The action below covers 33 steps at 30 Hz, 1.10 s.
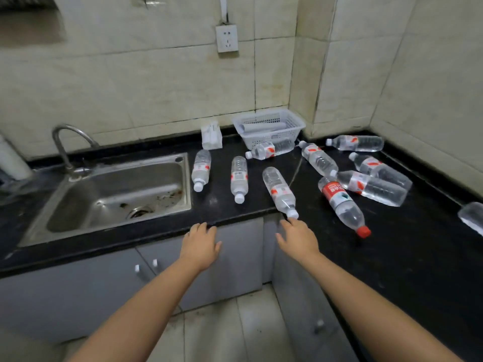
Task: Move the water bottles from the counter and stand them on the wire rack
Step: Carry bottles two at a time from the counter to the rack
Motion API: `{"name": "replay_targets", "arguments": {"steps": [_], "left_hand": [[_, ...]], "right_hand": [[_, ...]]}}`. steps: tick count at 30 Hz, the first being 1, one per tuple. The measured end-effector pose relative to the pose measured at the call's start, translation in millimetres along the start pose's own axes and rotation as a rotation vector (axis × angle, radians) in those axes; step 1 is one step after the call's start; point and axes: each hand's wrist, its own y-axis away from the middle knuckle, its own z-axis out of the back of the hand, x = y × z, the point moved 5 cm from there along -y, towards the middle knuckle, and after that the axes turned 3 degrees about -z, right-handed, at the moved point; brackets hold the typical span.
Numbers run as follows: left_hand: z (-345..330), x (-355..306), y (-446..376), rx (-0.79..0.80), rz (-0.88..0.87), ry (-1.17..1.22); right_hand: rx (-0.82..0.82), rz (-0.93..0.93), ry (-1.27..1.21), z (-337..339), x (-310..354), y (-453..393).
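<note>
Several clear water bottles lie on their sides on the black counter (407, 257). Nearest me is a white-capped bottle (280, 191), its cap hanging over the counter's front edge. A red-labelled, red-capped bottle (342, 205) lies to its right. Two more white-capped bottles (201, 169) (239, 178) lie beside the sink. My right hand (298, 237) is open, fingertips just below the nearest bottle's cap. My left hand (200, 244) is open at the counter's front edge, holding nothing. No wire rack is in view.
A steel sink (115, 197) with a tap (69, 145) fills the counter's left side. A white plastic basket (269, 126) and a white packet (211, 135) stand at the back wall. Another bottle (473, 216) pokes in at the right edge. Grey cabinet doors (235, 259) lie below.
</note>
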Motion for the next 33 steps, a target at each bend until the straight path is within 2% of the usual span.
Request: {"name": "replay_targets", "arguments": {"steps": [5,11,15,17,20,23,26,28,30,33], "left_hand": [[9.7,79.0,-82.4,-0.027,0.035,-0.042],[38.9,149.7,-193.6,-0.007,-0.069,-0.043],[56.3,170.7,-265.6,0.003,-0.158,-0.055],[57.3,167.5,-296.5,0.024,-0.246,-0.078],[51.2,153.4,-330.4,0.093,-0.45,-0.174],[40.2,141.4,-350.0,0.213,-0.683,-0.287],[35.6,144.0,-365.9,0.376,-0.737,-0.304],[37.7,142.2,-373.1,0.425,-0.807,-0.409],[41.1,137.1,-380.9,0.436,-0.891,-0.52],[42.4,127.7,-393.2,0.471,-1.048,-0.696]], "right_hand": [[0.041,0.078,0.065,-19.6,43.7,-90.7],[0.072,0.12,0.183,-14.9,82.8,-199.3],[0.099,0.177,0.179,-17.6,103.4,-244.5],[0.113,0.224,0.177,-25.7,107.4,-254.8],[0.253,0.265,0.29,-36.8,105.9,-266.5],[0.376,0.42,0.432,-35.8,109.1,-284.3],[0.459,0.557,0.562,-37.0,113.5,-303.6],[0.428,0.681,0.575,-36.3,118.3,-314.5],[0.305,0.854,0.598,-35.6,119.3,-323.2],[0.167,0.938,0.528,-39.8,111.5,-334.5]]}}
